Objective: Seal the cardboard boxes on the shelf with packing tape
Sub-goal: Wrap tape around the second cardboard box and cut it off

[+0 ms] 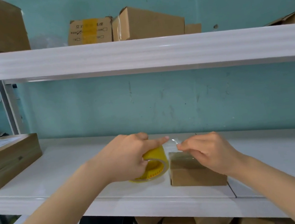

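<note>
**Tape pulled across small box, middle shelf**

Teal wall behind, white shelf (62,180) in front of the person, another shelf board above it loaded with cartons. Small box (193,171) sits near the front edge of the middle shelf, right of centre, with clear tape already glinting over its top.

Left hand (128,159) is wrapped around the tape roll (156,164), thumb through the core, index finger stretched out over the top toward the loose strip. Roll is just beside the box's left side and tilted, probably so the tape feeds off at the height of the box top. Right hand (209,150) is closed in a pinch on the free end of the strip (174,143), above the back of the box. Strip runs short and taut between both hands; looks like a stretch to lay down or tear off, cannot tell which.

Room to move: bare shelf to the right of the box and behind it up to the wall, so pulling tape back or rightward is free. Left is open too until the flat box (9,158) at the far left, well apart. Front edge is close to the box, so a hard downward press toward the person could nudge it off. Upper shelf caps lift height. More boxes sit below.
</note>
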Tool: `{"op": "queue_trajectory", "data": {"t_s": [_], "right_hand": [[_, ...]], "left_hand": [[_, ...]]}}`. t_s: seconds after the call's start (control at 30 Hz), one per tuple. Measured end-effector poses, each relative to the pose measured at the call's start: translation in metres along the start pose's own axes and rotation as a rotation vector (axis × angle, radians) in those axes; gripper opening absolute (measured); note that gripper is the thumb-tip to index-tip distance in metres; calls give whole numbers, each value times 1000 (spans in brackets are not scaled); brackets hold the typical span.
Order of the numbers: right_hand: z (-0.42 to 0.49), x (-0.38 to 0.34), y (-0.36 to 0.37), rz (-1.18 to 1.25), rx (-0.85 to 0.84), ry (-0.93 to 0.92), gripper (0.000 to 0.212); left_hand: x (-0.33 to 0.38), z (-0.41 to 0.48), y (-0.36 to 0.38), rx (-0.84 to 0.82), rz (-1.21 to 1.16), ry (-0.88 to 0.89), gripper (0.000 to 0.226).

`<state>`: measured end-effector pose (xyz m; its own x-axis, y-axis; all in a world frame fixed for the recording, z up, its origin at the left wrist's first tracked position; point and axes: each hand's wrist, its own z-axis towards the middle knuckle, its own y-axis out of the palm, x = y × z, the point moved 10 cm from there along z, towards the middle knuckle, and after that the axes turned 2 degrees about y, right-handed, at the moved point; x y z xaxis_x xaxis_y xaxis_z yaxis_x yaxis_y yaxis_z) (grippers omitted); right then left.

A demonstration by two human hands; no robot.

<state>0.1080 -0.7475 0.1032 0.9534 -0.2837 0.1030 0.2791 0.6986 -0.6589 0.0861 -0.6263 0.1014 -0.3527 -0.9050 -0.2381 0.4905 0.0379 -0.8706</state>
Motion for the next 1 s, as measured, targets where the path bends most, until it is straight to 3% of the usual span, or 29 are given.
{"op": "queue_trajectory", "data": {"t_s": [0.17, 0.3, 0.43, 0.53, 0.6, 0.67, 0.83, 1.0], "right_hand": [[-20, 29, -15, 142, 27, 259, 17], [-47, 53, 8, 907, 16, 750, 9], [-48, 34, 22, 1407, -26, 824, 20], [-43, 20, 27, 1619, -99, 818, 53], [-43, 19, 23, 1689, -125, 811, 73], [-49, 24, 18, 1713, -129, 854, 77], [-63, 27, 28, 1582, -149, 1091, 65], [-64, 37, 21, 1324, -12, 1085, 62]], "left_hand": [[24, 13, 6, -24, 152, 77, 76], [30, 16, 8, -33, 133, 84, 83], [45, 19, 6, -2, 186, 117, 87], [60, 20, 2, 47, 172, 159, 88], [64, 20, -1, 76, 194, 165, 89], [60, 17, -3, 80, 240, 145, 89], [57, 14, -1, 32, 283, 121, 92], [59, 13, 0, 62, 275, 120, 90]]}}
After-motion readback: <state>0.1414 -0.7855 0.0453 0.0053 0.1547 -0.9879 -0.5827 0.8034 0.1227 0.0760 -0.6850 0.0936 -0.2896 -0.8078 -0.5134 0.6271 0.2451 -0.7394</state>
